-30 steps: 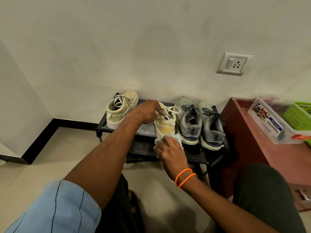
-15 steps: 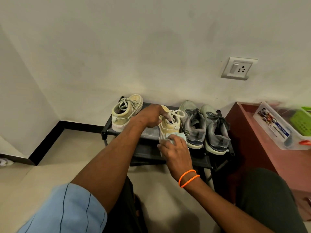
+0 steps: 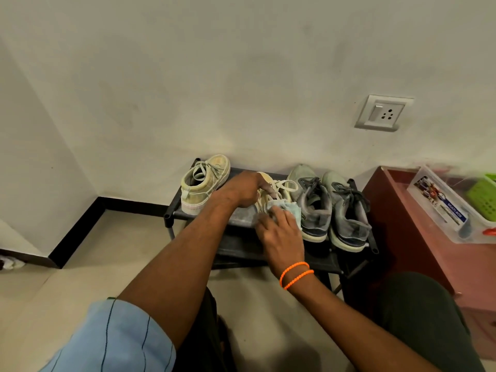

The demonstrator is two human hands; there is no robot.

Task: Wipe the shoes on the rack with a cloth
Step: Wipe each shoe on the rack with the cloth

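Observation:
A low black shoe rack (image 3: pixel 323 260) stands against the wall. On its top shelf a yellowish sneaker (image 3: pixel 205 182) sits at the left and two grey sneakers (image 3: pixel 312 205) (image 3: pixel 347 210) at the right. Between them is a cream sneaker (image 3: pixel 279 187) with white laces. My left hand (image 3: pixel 243 190) grips this cream sneaker from the left side at its collar. My right hand (image 3: pixel 281 232) holds a pale blue-white cloth (image 3: pixel 290 208) against the heel of the cream sneaker. Both hands hide most of that shoe.
A reddish-brown cabinet (image 3: pixel 418 237) stands right of the rack, with a clear plastic box (image 3: pixel 442 208) and a green basket (image 3: pixel 483 194) on top. A wall socket (image 3: pixel 382 112) is above. My knees are at the bottom of the view. Tiled floor lies to the left.
My right hand has slid the cloth up from the bottom of the heel to higher on the cream sneaker. My left hand keeps its hold.

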